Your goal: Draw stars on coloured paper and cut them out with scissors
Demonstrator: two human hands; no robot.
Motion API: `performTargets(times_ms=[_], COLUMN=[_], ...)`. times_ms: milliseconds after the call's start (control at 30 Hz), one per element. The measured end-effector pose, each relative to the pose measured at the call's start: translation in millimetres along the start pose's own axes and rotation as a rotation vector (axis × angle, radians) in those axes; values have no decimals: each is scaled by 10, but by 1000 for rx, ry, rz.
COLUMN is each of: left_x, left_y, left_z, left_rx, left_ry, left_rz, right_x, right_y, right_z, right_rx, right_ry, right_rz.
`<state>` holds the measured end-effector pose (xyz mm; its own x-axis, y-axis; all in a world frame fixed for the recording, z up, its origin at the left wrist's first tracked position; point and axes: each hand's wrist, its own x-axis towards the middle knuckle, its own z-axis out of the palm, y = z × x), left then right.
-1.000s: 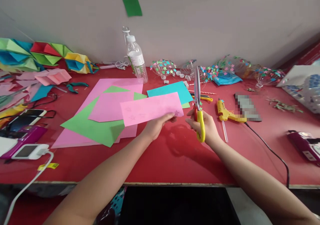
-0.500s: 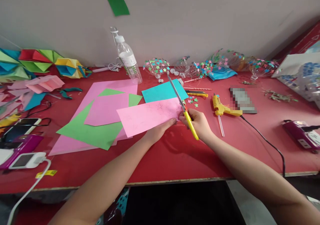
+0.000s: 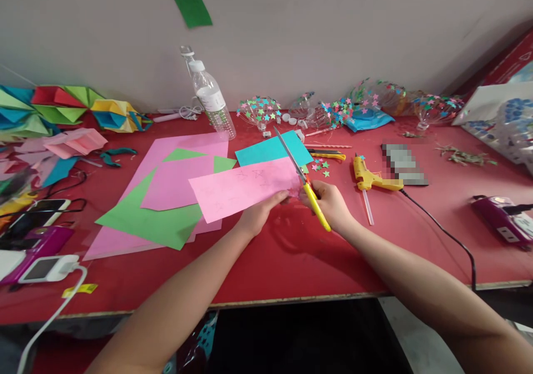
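My left hand (image 3: 263, 210) grips the lower edge of a pink sheet of paper (image 3: 237, 188), its thumb on top. Faint stars are drawn in pencil on the sheet. In my right hand (image 3: 328, 202) is a pair of scissors (image 3: 315, 202) with yellow handles, blades pointing up and away past the sheet's right end. Whether the blades are parted is hard to see. Small cut star pieces (image 3: 320, 166) in pink and green lie just beyond my right hand. Below the held sheet is the red table (image 3: 266, 268).
Pink and green sheets (image 3: 145, 227) lie at left, a blue sheet (image 3: 266, 149) behind. A yellow glue gun (image 3: 370, 180) with a cord and a pixelated dark object (image 3: 403, 164) are at right. A plastic bottle (image 3: 214, 99) and star-covered clear ornaments (image 3: 259, 110) stand along the wall.
The pink sheet and my left hand have shifted slightly left, away from the scissors. My right hand has hardly moved and still holds the scissors.
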<state>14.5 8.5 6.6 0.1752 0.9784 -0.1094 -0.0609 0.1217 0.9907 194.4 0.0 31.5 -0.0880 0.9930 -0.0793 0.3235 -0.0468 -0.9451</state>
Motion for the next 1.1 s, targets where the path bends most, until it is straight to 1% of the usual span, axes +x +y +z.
performTargets(times_ms=[167,267,400,533,633,800,900,1033,1100], left_x=[79,87,86,71,54,75,119,164,174], left_y=[-27,-10,-18,-30,-31,-8,68,208,241], left_z=[-52,-60,-71,-70,-73,-102,-106,-69,-42], left_rx=[-61,-75,-74,-49,-20,31,65,103,115], left_ry=[84,87,51,1,-21,-86,-150,-240,-280], left_rz=[31,24,5,-17,-28,-56,-74,-90,-92], right_x=[2,48,178,311,372,376,325,224,177], right_y=[-52,-56,18,145,215,190,119,34,0], right_z=[-61,-125,-235,-330,-364,-363,-334,-272,-244], right_rx=[154,190,191,165,168,255,323,422,435], right_ry=[-40,-8,78,98,119,140,95,-52,-87], right_rz=[36,46,65,121,131,119,103,65,65])
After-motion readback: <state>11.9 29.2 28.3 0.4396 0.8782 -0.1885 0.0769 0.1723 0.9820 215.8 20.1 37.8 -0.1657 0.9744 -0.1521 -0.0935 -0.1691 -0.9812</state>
